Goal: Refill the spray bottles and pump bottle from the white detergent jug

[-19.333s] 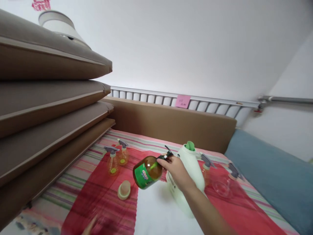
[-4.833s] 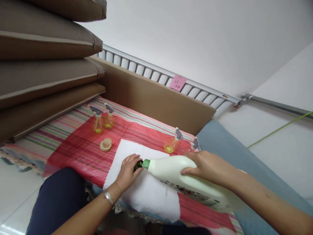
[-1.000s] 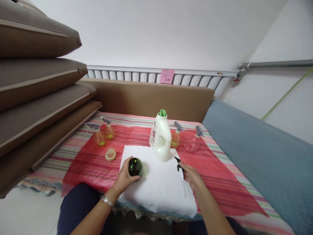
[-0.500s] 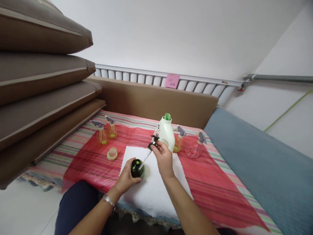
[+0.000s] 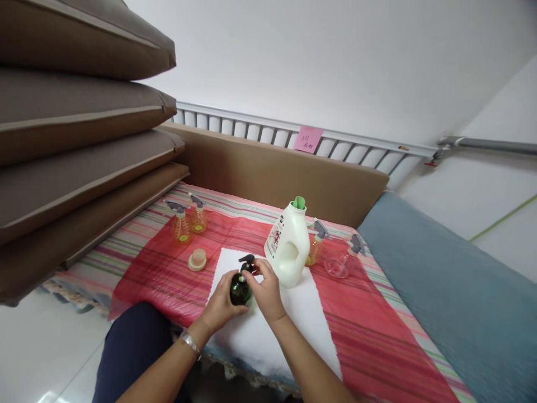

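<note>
My left hand [image 5: 221, 302] is wrapped round a small dark green bottle [image 5: 239, 291] over the white cloth [image 5: 293, 324]. The fingers of my right hand [image 5: 267, 291] pinch the black pump head [image 5: 247, 261] at the bottle's mouth. Its dip tube is almost wholly down inside the bottle; whether the collar sits on the neck I cannot tell. Just beyond my right hand stands a large white jug [image 5: 289, 240] with a green cap [image 5: 298, 203]. To the left of the cloth lies a round cream cap [image 5: 197, 259].
Two spray bottles [image 5: 182, 226] stand at the back left. Behind the jug is a yellowish spray bottle [image 5: 316, 246], with a pink spray bottle [image 5: 339, 266] to its right. Stacked brown cushions [image 5: 92, 145] rise on the left. A brown board [image 5: 268, 168] closes off the back.
My right hand has brought the pump head down and left onto the bottle, sliding the dip tube inside. My left hand keeps its hold. The view has shifted slightly.
</note>
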`<state>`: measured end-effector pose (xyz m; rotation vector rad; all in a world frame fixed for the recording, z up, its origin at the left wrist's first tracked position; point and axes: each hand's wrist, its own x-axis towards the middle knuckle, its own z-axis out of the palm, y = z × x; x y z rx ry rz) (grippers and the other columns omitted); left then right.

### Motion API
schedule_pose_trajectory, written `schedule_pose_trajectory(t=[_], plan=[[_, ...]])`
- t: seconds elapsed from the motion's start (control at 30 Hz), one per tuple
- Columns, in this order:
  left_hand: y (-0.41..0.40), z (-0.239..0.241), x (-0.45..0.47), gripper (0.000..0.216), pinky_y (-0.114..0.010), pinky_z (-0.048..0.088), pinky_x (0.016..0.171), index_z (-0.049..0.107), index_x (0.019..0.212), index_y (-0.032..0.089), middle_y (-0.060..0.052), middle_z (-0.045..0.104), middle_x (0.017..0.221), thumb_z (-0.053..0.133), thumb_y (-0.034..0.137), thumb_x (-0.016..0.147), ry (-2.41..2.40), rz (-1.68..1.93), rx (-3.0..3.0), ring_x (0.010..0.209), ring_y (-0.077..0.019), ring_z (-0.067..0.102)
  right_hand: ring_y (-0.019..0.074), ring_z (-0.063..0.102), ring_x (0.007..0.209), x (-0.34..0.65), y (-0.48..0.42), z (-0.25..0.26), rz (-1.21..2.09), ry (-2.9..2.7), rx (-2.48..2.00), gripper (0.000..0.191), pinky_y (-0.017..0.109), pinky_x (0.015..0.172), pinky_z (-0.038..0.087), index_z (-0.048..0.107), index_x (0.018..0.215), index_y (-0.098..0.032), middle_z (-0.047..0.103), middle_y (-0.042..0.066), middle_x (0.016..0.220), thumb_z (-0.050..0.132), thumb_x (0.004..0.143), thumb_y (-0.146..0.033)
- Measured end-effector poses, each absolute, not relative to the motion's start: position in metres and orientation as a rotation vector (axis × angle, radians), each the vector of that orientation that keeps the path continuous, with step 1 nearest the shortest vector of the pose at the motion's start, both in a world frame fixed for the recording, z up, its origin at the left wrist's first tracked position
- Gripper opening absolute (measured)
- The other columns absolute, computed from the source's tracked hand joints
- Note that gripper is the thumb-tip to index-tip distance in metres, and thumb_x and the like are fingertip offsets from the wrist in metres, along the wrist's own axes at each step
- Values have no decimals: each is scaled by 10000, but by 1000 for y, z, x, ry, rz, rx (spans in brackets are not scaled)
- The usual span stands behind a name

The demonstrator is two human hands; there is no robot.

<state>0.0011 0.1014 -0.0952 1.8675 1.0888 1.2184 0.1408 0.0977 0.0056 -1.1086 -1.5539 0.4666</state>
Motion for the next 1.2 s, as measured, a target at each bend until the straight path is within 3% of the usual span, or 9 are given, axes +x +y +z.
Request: schedule_pose_trajectory(t=[0.2,0.53,0.73,0.9,1.07,1.2], plan=[[103,-97,1,871,-515,345,1028,345,1277,214,-117,459,1247,788,202,527,1082,1213,1864,1197,-300,446,203,573,869,138,89,-22,554,-1603,-1176,189,326,769,485,605,944,-196,599,54,939,594,756,-201],[99,-88,2,884,-520,339,1036,363,1288,226,-103,472,1248,775,146,510,1075,1204,1850,1203,-292,447,199,592,921,148,91,-11,758,-1741,-1206,259,333,844,463,639,982,-218,640,28,942,568,736,-179],[99,-91,1,879,-523,336,1038,364,1270,218,-106,462,1254,779,138,499,1086,1213,1841,1208,-294,440,245,583,889,145,95,-18,703,-1668,-1367,264,418,848,434,603,890,-186,638,45,881,684,646,-246],[99,-92,1,876,-515,343,1038,354,1283,222,-110,458,1264,769,144,515,1081,1216,1835,1212,-292,443,236,547,1075,147,93,-20,747,-1684,-1325,424,381,901,430,564,1121,-217,603,70,1145,629,704,-261],[100,-91,1,878,-507,343,1038,366,1280,224,-109,465,1260,765,130,504,1070,1213,1827,1209,-297,444,270,573,983,145,94,-22,713,-1637,-1381,294,440,902,415,624,958,-198,650,68,979,652,673,-263],[99,-88,0,867,-513,362,1018,376,1276,231,-107,480,1236,769,141,508,1068,1212,1822,1185,-295,466,249,558,1048,144,95,-24,735,-1640,-1363,414,399,916,420,597,1069,-220,627,58,1104,645,658,-233]])
